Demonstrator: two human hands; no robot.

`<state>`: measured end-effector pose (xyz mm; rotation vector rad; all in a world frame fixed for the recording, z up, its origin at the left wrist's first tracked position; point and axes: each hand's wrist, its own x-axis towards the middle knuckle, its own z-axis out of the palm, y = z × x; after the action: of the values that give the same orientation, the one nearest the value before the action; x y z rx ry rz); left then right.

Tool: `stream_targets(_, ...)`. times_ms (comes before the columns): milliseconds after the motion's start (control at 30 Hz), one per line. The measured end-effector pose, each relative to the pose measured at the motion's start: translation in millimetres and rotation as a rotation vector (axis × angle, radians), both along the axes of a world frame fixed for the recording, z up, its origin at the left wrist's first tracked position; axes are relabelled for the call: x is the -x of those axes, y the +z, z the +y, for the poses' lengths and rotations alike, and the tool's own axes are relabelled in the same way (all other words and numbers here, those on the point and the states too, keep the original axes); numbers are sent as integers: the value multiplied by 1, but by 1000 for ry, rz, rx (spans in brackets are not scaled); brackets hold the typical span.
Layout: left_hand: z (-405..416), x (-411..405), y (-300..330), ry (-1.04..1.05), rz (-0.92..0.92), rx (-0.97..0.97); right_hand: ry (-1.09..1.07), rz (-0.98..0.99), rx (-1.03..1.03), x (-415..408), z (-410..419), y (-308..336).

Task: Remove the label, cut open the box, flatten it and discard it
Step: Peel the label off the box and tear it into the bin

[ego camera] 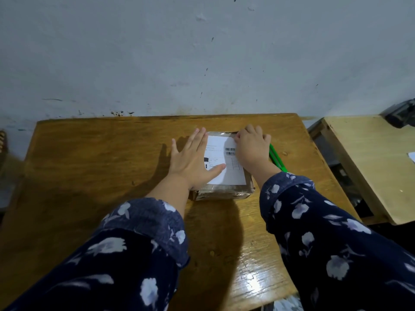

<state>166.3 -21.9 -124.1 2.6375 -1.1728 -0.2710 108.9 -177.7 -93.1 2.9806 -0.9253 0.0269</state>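
Note:
A small taped cardboard box [221,191] lies on the wooden table [101,164], near the middle. A white shipping label [226,173] with barcodes covers its top. My left hand [193,160] lies flat with fingers spread on the box's left part, partly over the label. My right hand [252,149] is curled at the label's far right corner, fingertips pinched at the label's edge. Whether the corner is lifted is hidden by the fingers. A green-handled tool [276,159] lies on the table just right of the box, mostly hidden by my right hand and wrist.
A stained pale wall [202,52] rises directly behind the table. A second, lighter wooden table [368,162] stands to the right across a narrow gap, with a dark object [399,115] at its far end.

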Motion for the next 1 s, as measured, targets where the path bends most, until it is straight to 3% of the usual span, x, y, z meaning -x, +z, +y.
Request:
stream_targets(267, 0, 0, 3, 7, 22, 9, 12, 130, -236, 14, 19, 25)
stream_targets(367, 0, 1, 4, 5, 30, 7, 1, 205, -410, 12, 19, 37)
stream_targets(467, -1, 1, 3, 5, 38, 13, -11, 112, -709, 7, 14, 48)
stream_targets(533, -1, 1, 2, 5, 55, 33, -72, 24, -798, 2, 8, 52)
stream_targets(733, 0, 2, 0, 10, 64, 67, -225, -203, -704, -11, -7, 33)
stream_targets(1000, 1, 3, 2, 14, 51, 103, 61, -161, -412, -1, 12, 27)
